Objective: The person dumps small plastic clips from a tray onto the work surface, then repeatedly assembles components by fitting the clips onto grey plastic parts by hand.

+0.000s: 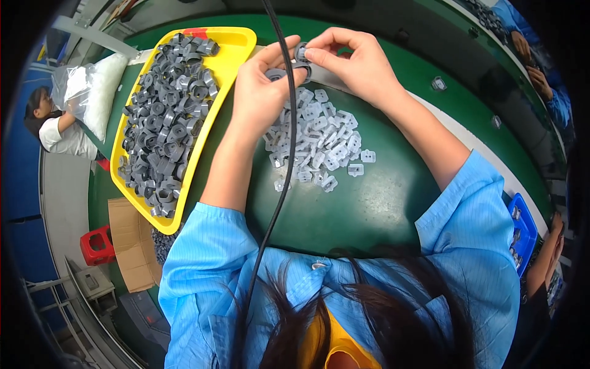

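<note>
Above the far end of the pile, my left hand (261,80) is closed around a few grey plastic housings (275,74), partly hidden by its fingers and the black cable. My right hand (356,61) pinches a small grey plastic part (301,51) between thumb and forefinger, right at the left fingertips. Whether that part touches the housings I cannot tell. Below both hands, a heap of small translucent white plastic pieces (332,144) with holes lies on the green table. To the left, a yellow tray (228,58) is heaped with grey plastic housings (169,117).
A black cable (289,123) hangs across the view in front of my left hand. Two small parts (438,83) lie on the green strip beyond. A blue tray (523,234) sits at the right. Other people work at both sides. A cardboard box (130,246) and red stool (96,245) stand lower left.
</note>
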Demonstrator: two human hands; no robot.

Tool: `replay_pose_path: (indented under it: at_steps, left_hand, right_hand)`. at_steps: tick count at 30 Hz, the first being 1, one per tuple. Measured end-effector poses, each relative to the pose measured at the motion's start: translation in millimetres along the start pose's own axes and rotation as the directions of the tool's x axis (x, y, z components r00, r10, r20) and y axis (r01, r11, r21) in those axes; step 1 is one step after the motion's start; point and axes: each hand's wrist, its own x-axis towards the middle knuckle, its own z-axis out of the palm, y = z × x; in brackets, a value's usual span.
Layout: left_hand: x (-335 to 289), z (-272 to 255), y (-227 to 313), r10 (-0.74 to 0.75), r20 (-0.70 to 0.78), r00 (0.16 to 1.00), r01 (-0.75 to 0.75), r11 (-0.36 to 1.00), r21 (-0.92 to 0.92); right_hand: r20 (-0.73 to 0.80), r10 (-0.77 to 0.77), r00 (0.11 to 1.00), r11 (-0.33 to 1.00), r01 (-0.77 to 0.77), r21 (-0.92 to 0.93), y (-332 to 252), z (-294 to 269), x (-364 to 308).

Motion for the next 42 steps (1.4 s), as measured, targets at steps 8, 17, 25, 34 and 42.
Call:
replay_pose_path:
  at_steps: [8, 17, 25, 34, 42]
  left_hand:
    - [-3, 3, 6, -0.012, -0.035, 0.999, 0.011, 0.999, -0.037]
    - [-3, 5, 2, 0.077, -0.009, 0.997, -0.076, 0.991, 0.114]
    - [-6, -1, 16, 0.205, 0.019, 0.979, -0.200, 0.924, 0.326]
    - [-2, -2, 16, 0.070, -0.054, 0.996, -0.069, 0.998, 0.006]
    - [11, -20, 6, -0.196, -0.234, 0.952, 0.203, 0.979, 0.006]
  right_hand:
    - [-0.050, -0.339, 0.940, 0.894, 0.305, -0.329, -10, -5, -2]
    - [-0.068, -0.040, 0.997, 0.988, 0.029, -0.151, 1, -7, 4]
    - [0.261, 0.346, 0.901, 0.788, -0.430, 0.441, -9, -16, 3]
    - [0.077, 0.080, 0.994, 0.995, -0.076, -0.060, -11, -8, 2]
    - [0.047, 0.377, 0.925, 0.913, -0.380, 0.150, 53, -57, 26]
